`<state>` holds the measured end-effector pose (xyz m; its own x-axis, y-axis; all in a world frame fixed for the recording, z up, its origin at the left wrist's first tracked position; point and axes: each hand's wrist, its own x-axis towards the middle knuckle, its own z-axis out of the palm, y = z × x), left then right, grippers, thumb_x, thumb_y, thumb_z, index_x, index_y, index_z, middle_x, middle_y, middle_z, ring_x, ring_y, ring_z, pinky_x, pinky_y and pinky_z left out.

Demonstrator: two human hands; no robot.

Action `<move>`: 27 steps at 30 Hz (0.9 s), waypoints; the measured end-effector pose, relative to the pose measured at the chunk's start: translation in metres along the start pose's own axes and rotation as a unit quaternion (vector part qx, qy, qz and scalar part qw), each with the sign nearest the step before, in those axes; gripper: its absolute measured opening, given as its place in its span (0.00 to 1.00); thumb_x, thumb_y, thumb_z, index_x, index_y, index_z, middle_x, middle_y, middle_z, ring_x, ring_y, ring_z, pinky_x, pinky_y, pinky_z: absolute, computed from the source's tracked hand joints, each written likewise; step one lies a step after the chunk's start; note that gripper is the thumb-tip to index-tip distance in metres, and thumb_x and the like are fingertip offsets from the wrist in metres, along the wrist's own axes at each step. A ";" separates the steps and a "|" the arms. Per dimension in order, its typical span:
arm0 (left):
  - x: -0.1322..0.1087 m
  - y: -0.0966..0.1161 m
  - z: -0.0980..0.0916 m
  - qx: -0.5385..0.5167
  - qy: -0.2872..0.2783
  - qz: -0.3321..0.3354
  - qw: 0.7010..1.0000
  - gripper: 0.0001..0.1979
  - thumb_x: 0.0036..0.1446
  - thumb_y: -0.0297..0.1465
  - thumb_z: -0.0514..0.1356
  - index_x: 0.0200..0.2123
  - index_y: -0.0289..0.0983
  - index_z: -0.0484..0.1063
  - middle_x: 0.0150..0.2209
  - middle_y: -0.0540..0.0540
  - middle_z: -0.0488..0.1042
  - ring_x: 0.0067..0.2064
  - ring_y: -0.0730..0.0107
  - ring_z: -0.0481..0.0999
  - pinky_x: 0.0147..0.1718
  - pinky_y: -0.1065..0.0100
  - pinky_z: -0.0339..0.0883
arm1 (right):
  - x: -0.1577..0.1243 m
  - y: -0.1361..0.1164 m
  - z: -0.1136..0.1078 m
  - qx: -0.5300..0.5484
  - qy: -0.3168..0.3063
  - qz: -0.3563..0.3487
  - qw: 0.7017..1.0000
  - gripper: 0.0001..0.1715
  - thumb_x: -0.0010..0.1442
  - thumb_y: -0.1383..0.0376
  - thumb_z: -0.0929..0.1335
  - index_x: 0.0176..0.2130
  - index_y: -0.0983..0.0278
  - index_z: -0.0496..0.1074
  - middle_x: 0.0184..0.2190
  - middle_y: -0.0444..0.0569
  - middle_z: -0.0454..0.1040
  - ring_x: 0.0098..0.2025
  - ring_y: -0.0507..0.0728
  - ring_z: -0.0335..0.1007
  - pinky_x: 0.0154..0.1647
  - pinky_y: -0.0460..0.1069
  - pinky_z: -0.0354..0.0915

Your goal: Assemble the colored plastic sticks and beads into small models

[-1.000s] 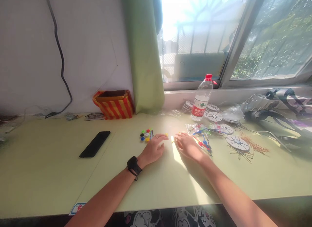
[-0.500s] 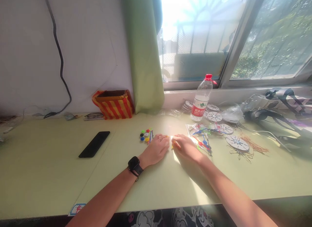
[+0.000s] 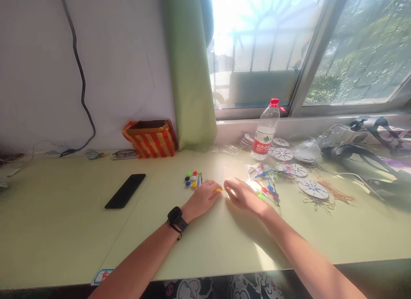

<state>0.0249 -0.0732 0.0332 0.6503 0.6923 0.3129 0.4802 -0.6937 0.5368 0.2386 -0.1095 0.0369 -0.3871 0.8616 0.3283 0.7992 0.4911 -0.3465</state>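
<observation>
My left hand (image 3: 203, 198), with a ring and a black watch on the wrist, pinches a small thin yellow piece (image 3: 218, 190) just above the table. Its tip points toward my right hand (image 3: 241, 196), whose fingers are curled together at the other end; what lies inside them is hidden. Beyond my left hand is a cluster of round coloured buttons (image 3: 191, 179) with thin coloured sticks beside them. Right of my right hand lie red, blue and green plastic pieces (image 3: 269, 189), some next to a clear plastic bag (image 3: 253, 171).
A black phone (image 3: 125, 191) lies at left. Behind it stands a red-and-yellow striped box (image 3: 154, 140). A water bottle (image 3: 265, 134) stands near the window. At right are white patterned discs (image 3: 313, 189), thin wires (image 3: 340, 192) and black straps (image 3: 349, 153).
My hands have shifted slightly, and the yellow piece now shows in the gap between them. My right fingers have lifted a little.
</observation>
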 end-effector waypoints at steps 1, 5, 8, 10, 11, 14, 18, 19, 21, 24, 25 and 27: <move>0.000 0.000 0.000 -0.007 0.004 -0.003 1.000 0.09 0.69 0.30 0.55 0.47 0.40 0.75 0.46 0.44 0.76 0.51 0.59 0.74 0.50 0.61 0.66 | 0.000 -0.001 0.000 0.010 0.001 0.003 1.000 0.11 0.61 0.76 0.63 0.38 0.61 0.67 0.34 0.45 0.70 0.34 0.54 0.61 0.33 0.47 0.53; 0.000 -0.001 0.001 -0.029 0.015 -0.024 0.999 0.09 0.68 0.33 0.58 0.48 0.40 0.76 0.43 0.46 0.75 0.41 0.65 0.75 0.43 0.65 0.67 | 0.002 -0.001 0.001 0.041 0.013 0.001 0.999 0.09 0.62 0.74 0.63 0.38 0.61 0.68 0.35 0.45 0.73 0.35 0.54 0.64 0.36 0.47 0.56; 0.000 -0.002 0.003 -0.059 0.019 -0.028 0.998 0.08 0.66 0.34 0.60 0.45 0.39 0.77 0.42 0.46 0.74 0.35 0.70 0.74 0.38 0.67 0.68 | 0.002 -0.001 0.001 0.049 0.034 -0.001 0.998 0.10 0.61 0.75 0.63 0.38 0.61 0.68 0.36 0.46 0.75 0.37 0.55 0.67 0.41 0.49 0.59; 0.001 -0.003 0.004 -0.073 0.028 -0.023 0.997 0.08 0.64 0.33 0.62 0.44 0.39 0.77 0.43 0.46 0.75 0.35 0.70 0.74 0.39 0.67 0.69 | 0.002 -0.001 0.000 0.058 0.044 0.006 0.997 0.11 0.61 0.75 0.63 0.39 0.61 0.69 0.36 0.47 0.75 0.39 0.56 0.68 0.43 0.49 0.60; 0.001 -0.003 0.005 -0.074 0.036 -0.022 0.996 0.07 0.63 0.32 0.63 0.44 0.39 0.77 0.43 0.46 0.75 0.36 0.69 0.75 0.40 0.66 0.69 | 0.002 -0.001 0.000 0.068 0.047 0.010 0.997 0.11 0.61 0.74 0.63 0.39 0.61 0.69 0.36 0.47 0.75 0.40 0.56 0.69 0.42 0.49 0.61; 0.002 -0.004 0.006 -0.074 0.060 -0.034 0.995 0.06 0.60 0.31 0.65 0.41 0.38 0.78 0.40 0.46 0.77 0.41 0.64 0.77 0.43 0.64 0.70 | 0.002 0.000 0.001 0.106 0.052 0.014 0.993 0.11 0.62 0.74 0.63 0.41 0.60 0.69 0.38 0.48 0.76 0.41 0.56 0.71 0.41 0.48 0.63; 0.002 -0.005 0.006 -0.108 0.054 -0.054 0.991 0.06 0.61 0.33 0.64 0.41 0.38 0.77 0.35 0.47 0.78 0.38 0.65 0.77 0.38 0.66 0.72 | 0.003 0.000 0.002 0.144 0.053 0.004 0.988 0.12 0.61 0.74 0.62 0.42 0.60 0.69 0.40 0.48 0.76 0.42 0.56 0.72 0.42 0.48 0.65; 0.002 -0.005 0.006 -0.114 0.054 -0.055 0.990 0.07 0.62 0.33 0.64 0.41 0.38 0.77 0.35 0.47 0.78 0.37 0.66 0.77 0.37 0.66 0.72 | 0.003 -0.001 0.002 0.149 0.055 0.002 0.987 0.13 0.61 0.75 0.62 0.42 0.60 0.69 0.40 0.48 0.76 0.41 0.56 0.72 0.41 0.48 0.65; 0.002 -0.005 0.005 -0.119 0.064 -0.058 0.989 0.07 0.61 0.33 0.64 0.41 0.37 0.77 0.35 0.47 0.79 0.36 0.66 0.77 0.36 0.66 0.73 | 0.004 -0.001 0.001 0.153 0.066 -0.005 0.986 0.12 0.61 0.75 0.62 0.40 0.60 0.69 0.39 0.48 0.76 0.39 0.56 0.71 0.40 0.48 0.65; 0.003 -0.005 0.005 -0.115 0.077 -0.069 0.988 0.08 0.60 0.34 0.65 0.41 0.37 0.78 0.36 0.46 0.79 0.35 0.67 0.77 0.35 0.66 0.74 | 0.005 -0.002 0.000 0.157 0.091 -0.017 0.983 0.12 0.61 0.75 0.61 0.39 0.60 0.68 0.37 0.47 0.74 0.37 0.55 0.70 0.38 0.48 0.64; 0.003 -0.004 0.006 -0.115 0.078 -0.073 0.988 0.09 0.60 0.34 0.65 0.41 0.37 0.78 0.36 0.46 0.79 0.34 0.67 0.77 0.35 0.67 0.74 | 0.005 -0.002 0.000 0.160 0.096 -0.019 0.982 0.11 0.61 0.75 0.61 0.38 0.60 0.68 0.36 0.47 0.74 0.36 0.55 0.69 0.37 0.48 0.64; 0.003 -0.004 0.006 -0.118 0.078 -0.077 0.987 0.09 0.61 0.35 0.65 0.42 0.37 0.78 0.36 0.46 0.79 0.35 0.67 0.78 0.35 0.67 0.74 | 0.004 -0.004 0.000 0.173 0.093 -0.021 0.980 0.12 0.62 0.75 0.61 0.39 0.60 0.68 0.37 0.47 0.74 0.36 0.55 0.69 0.37 0.48 0.64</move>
<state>0.0288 -0.0695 0.0271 0.4722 0.8213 0.3201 0.4049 -0.5246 0.7489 0.2341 -0.1075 0.0399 -0.2997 0.8174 0.4920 0.5683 0.5672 -0.5961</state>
